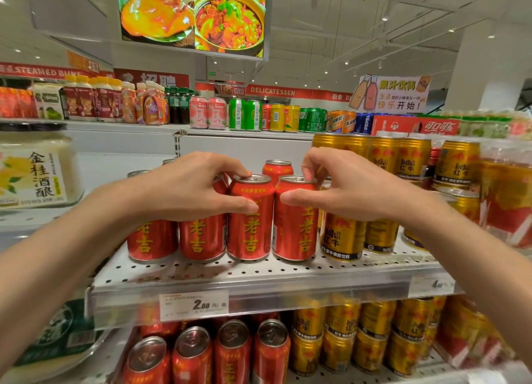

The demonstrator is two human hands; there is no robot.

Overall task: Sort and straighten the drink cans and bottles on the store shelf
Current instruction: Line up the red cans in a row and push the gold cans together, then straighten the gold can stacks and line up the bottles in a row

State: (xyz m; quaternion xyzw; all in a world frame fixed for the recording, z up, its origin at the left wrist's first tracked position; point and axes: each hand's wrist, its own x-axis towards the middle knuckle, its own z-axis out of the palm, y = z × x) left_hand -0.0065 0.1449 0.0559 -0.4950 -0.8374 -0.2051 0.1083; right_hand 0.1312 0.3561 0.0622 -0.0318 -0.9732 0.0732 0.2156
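Red herbal-tea cans, frame centre, front row of perforated shelf (259,271). Left hand (187,187) pinches third can (250,219) at rim; right hand (345,187) pinches fourth can (295,219). Judged rigid, full-heavy, smooth; rim-and-wall grip best for turning labels.

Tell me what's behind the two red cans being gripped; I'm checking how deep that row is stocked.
Behind the two gripped red cans one more red can stands upright, only its top showing. The left hand and right hand hide anything further back.
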